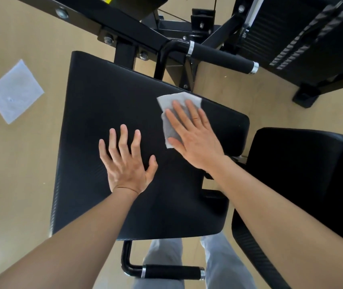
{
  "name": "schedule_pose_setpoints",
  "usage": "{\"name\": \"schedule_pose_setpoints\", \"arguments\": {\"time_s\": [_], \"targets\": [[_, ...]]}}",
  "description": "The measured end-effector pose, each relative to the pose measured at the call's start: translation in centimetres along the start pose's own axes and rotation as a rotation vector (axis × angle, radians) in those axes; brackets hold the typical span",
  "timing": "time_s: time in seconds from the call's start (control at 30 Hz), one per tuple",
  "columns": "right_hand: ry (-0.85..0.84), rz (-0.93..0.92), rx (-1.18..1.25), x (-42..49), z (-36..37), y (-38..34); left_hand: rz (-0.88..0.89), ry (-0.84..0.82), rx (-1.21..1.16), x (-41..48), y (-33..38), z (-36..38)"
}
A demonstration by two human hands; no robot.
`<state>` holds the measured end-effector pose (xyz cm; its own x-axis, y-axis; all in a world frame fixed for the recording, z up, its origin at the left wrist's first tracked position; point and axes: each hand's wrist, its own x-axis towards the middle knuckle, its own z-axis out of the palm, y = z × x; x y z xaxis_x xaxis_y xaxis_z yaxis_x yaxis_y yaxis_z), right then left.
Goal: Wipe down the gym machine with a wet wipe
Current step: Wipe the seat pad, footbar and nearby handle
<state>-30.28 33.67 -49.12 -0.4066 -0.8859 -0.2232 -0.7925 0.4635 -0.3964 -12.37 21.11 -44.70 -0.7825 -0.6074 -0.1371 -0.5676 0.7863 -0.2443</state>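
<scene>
I am in the wiping step itself: my right hand lies flat on the wet wipe, fingers straight and close together, pressing the sheet down rather than pinching it. The wipe sits on the far right part of the broad black pad of the gym machine, near its edge, just below the padded handle. Part of the sheet pokes out beyond my fingertips and beside my thumb. My left hand rests on the middle of the same pad, palm down with the fingers spread wide, holding nothing; I take it to be steadying the pad or me. By my reckoning the job is early or midway, since only this corner is under the wipe and the rest of the pad, the second pad at my right, the near handle and the frame beam would all need a pass. The next move calls for steady downward pressure while I drag the wipe across toward my left hand, and for lifting that hand out of its path. As for containers, I see no packet, tub or bin; only a flat white sheet lies on the floor at the left, well apart from the pad.
</scene>
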Motion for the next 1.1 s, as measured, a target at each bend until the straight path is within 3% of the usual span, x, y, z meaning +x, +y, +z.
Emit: {"name": "schedule_pose_setpoints", "arguments": {"time_s": [0.17, 0.27, 0.33, 0.47, 0.57, 0.63, 0.77, 0.87, 1.1], "targets": [[0.014, 0.518, 0.173, -2.6, 1.0, 1.8, 0.002, -0.001, 0.001, 0.0, 0.0, -0.1], [0.044, 0.62, 0.208, -3.1, 1.5, 0.2, 0.001, -0.005, -0.001, 0.0, 0.1, -0.1], [0.043, 0.523, 0.192, -2.8, 1.6, -1.6, -0.001, -0.009, -0.001, 0.0, 0.1, -0.2], [0.047, 0.109, 0.097, -1.4, 1.3, -3.9, 0.005, -0.004, -0.001, 0.0, 0.1, -0.1], [0.056, -0.038, 0.056, -0.4, 0.5, -2.3, 0.009, 0.01, -0.005, -0.1, 0.0, -0.1], [0.066, -0.019, 0.028, -0.7, 0.4, -0.4, 0.01, 0.01, -0.004, -0.1, 0.0, 0.0], [0.122, 0.348, 0.15, -2.1, 0.9, 1.5, 0.013, 0.03, -0.007, -0.1, 0.0, 0.1], [0.158, 0.475, 0.182, -2.1, 1.1, -0.2, 0.012, 0.032, -0.005, -0.1, 0.0, 0.1], [0.161, 0.102, 0.163, -2.8, 1.3, -4.4, -0.003, 0.052, -0.085, 0.0, -0.4, -0.6]]}}
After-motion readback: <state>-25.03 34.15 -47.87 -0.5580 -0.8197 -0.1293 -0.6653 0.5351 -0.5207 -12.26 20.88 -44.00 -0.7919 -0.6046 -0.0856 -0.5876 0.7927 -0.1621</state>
